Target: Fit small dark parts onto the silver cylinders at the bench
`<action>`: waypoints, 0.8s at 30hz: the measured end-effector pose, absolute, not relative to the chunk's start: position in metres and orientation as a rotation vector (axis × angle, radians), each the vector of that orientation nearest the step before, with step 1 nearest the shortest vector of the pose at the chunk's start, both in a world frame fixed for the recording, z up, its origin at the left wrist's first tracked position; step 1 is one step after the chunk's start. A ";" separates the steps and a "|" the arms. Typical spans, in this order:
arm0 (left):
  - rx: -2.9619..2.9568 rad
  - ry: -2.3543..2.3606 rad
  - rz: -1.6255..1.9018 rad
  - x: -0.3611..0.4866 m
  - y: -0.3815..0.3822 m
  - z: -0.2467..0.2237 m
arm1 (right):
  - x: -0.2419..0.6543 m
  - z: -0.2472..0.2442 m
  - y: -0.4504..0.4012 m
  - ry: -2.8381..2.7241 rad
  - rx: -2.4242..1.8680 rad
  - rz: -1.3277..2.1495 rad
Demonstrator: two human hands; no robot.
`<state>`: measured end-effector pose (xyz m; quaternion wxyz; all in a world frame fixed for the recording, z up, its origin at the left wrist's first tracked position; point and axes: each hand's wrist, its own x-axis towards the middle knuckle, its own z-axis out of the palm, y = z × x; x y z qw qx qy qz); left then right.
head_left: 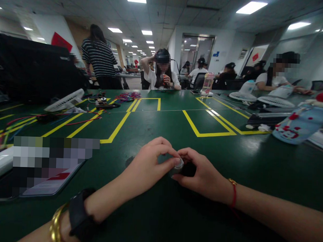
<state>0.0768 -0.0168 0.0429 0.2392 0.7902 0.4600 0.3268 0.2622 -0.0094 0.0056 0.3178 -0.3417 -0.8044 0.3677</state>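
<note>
A small round container (178, 168) with a silvery, shiny top rim is held between my two hands, low over the green tabletop. My left hand (152, 163) is closed, thumb and fingertips pinching at the container's top. From the other side, my right hand (199, 173) curls its thumb and fingers round the container's side. Shadow and fingers hide most of its body, so its exact kind cannot be told. Behind my left hand lies a dark, flat, round thing (129, 161), partly covered by the hand.
The green table (156, 126) bears yellow tape outlines. Phone-like slabs (50, 180) lie at left, with loose wires (127, 96) and a white fan (65, 100) beyond. A blue patterned bottle (296, 122) stands right. A person (163, 73) sits opposite.
</note>
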 end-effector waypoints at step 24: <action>1.628 1.457 1.037 0.046 0.008 0.008 | 0.400 0.066 0.090 -2.089 -2.072 0.466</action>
